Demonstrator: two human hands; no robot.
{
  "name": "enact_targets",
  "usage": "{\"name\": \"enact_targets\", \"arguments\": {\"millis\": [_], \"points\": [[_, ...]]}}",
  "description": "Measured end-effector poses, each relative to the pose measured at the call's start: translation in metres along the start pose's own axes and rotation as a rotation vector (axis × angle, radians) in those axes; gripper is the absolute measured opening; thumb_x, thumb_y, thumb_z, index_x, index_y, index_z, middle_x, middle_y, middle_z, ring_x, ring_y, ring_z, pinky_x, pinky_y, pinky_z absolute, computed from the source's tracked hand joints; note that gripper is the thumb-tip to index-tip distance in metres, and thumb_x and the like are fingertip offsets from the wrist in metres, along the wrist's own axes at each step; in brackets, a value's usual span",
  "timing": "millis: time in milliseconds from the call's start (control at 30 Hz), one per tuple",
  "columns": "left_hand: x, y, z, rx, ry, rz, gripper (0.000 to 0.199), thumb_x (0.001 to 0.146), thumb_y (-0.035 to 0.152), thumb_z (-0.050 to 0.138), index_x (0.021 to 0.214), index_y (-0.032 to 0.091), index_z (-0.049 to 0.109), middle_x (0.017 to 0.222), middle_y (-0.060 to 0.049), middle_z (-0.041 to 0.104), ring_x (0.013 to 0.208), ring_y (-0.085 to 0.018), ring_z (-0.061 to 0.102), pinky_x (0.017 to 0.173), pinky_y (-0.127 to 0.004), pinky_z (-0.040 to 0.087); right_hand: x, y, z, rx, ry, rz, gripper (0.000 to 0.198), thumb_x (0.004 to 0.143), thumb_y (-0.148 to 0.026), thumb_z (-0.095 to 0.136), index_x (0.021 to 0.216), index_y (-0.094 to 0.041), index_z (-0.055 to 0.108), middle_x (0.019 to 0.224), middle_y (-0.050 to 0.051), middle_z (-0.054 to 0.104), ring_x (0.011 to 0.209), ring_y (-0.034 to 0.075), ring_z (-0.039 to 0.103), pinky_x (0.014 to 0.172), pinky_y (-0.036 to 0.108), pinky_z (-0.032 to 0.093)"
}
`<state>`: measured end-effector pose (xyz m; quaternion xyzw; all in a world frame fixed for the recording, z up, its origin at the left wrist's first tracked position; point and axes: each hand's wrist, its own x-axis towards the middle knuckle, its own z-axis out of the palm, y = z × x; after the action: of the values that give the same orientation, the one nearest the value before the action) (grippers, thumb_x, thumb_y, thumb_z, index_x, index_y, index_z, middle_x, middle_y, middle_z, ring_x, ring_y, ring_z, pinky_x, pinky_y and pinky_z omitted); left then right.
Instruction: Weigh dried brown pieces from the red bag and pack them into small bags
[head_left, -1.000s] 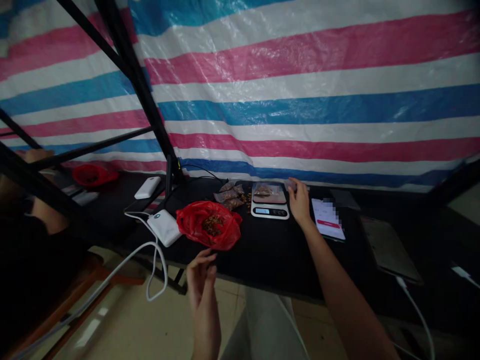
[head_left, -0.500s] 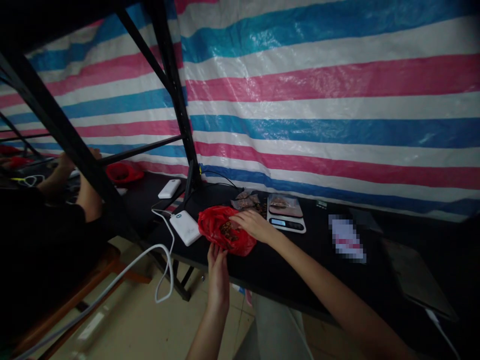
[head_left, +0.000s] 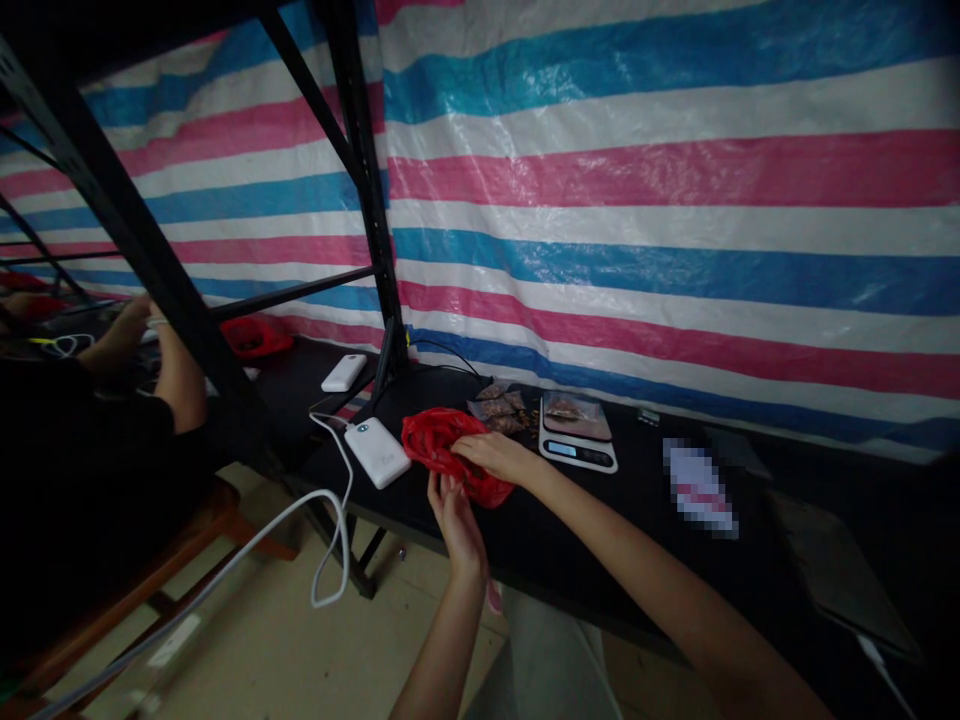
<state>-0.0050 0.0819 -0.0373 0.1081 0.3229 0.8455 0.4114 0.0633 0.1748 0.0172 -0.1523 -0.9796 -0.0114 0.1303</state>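
A crumpled red plastic bag sits gathered on the black table, its mouth facing up. My left hand grips the bag's near edge from below, fingers pressed to the plastic. From the right, my right hand dips into the mouth with its fingers drawn together; the fingertips are hidden, and what they hold does not show. Just behind lie several small clear packets of brownish pieces, with loose brown pieces beside them. A white kitchen scale to the right carries a clear bag with some brown contents.
A white power bank with a white cable lies left of the bag. Another white device is farther back. Black rack posts rise at left, near a co-worker's arm. A dark flat device lies at right.
My right hand has moved deeper into the red bag, and the brown pieces inside are now covered. My left hand has shifted slightly right along its near edge. The view has turned a little.
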Motion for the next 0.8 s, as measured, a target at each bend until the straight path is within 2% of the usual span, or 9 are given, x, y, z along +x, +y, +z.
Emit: {"name": "enact_targets", "arguments": {"millis": [167,267,367,500,567,667,733,800], "points": [[-0.004,0.003,0.001,-0.029,0.006,0.011,0.045,0.073,0.019,0.053,0.116,0.02,0.041,0.131,-0.011,0.042,0.12,-0.018,0.042,0.099,-0.029,0.034,-0.007,-0.001,0.006,0.333,0.094,0.116,0.042,0.077,-0.001,0.043,0.115,-0.017,0.052,0.112,0.008,0.058,0.103,0.016,0.054,0.089,0.031,0.043],[-0.004,0.001,-0.001,-0.003,0.004,0.042,0.044,0.071,0.019,0.052,0.114,0.02,0.042,0.133,-0.01,0.039,0.122,-0.018,0.04,0.098,-0.027,0.035,-0.008,0.0,0.017,0.609,0.199,0.245,0.042,0.073,-0.001,0.045,0.109,-0.019,0.057,0.107,0.005,0.061,0.099,0.016,0.057,0.087,0.032,0.046],[-0.001,-0.003,-0.004,0.05,-0.017,0.075,0.045,0.072,0.021,0.051,0.116,0.022,0.04,0.136,-0.009,0.035,0.123,-0.019,0.038,0.095,-0.027,0.038,-0.01,0.004,0.033,0.895,0.331,0.387,0.036,0.071,-0.008,0.052,0.104,-0.019,0.06,0.102,0.005,0.063,0.091,0.018,0.06,0.079,0.034,0.05],[0.0,-0.004,-0.005,0.137,-0.001,0.109,0.05,0.074,0.021,0.048,0.122,0.024,0.035,0.139,-0.009,0.03,0.127,-0.02,0.032,0.097,-0.03,0.037,-0.015,0.011,0.044,1.154,0.534,0.454,0.034,0.068,-0.022,0.064,0.102,-0.02,0.06,0.103,0.006,0.064,0.094,0.02,0.06,0.086,0.04,0.047],[-0.006,0.0,-0.003,0.212,0.02,0.187,0.054,0.076,0.02,0.048,0.126,0.025,0.031,0.141,-0.008,0.025,0.13,-0.02,0.025,0.102,-0.033,0.031,-0.02,0.015,0.041,1.204,0.616,0.47,0.037,0.066,-0.027,0.067,0.102,-0.021,0.06,0.104,0.006,0.064,0.096,0.021,0.06,0.089,0.042,0.045],[-0.03,0.008,0.002,0.425,0.03,0.402,0.059,0.076,0.019,0.051,0.129,0.027,0.027,0.145,-0.005,0.013,0.134,-0.02,0.011,0.109,-0.035,0.015,-0.031,0.021,0.027,1.202,0.74,0.529,0.039,0.065,-0.033,0.068,0.101,-0.021,0.06,0.105,0.007,0.063,0.098,0.022,0.059,0.091,0.043,0.043],[-0.054,0.009,0.004,0.577,-0.074,0.492,0.052,0.077,0.02,0.054,0.125,0.027,0.038,0.144,-0.004,0.017,0.134,-0.021,0.012,0.11,-0.034,0.01,-0.041,0.026,0.015,1.197,0.818,0.582,0.04,0.064,-0.036,0.068,0.101,-0.022,0.059,0.105,0.007,0.064,0.099,0.022,0.058,0.092,0.044,0.042],[-0.08,0.005,0.006,0.681,-0.358,0.418,0.038,0.079,0.022,0.052,0.117,0.025,0.05,0.138,-0.006,0.031,0.131,-0.024,0.021,0.11,-0.038,0.013,-0.051,0.032,0.005,1.202,0.906,0.631,0.042,0.063,-0.039,0.069,0.1,-0.022,0.059,0.105,0.007,0.064,0.1,0.023,0.058,0.092,0.044,0.042]]}}
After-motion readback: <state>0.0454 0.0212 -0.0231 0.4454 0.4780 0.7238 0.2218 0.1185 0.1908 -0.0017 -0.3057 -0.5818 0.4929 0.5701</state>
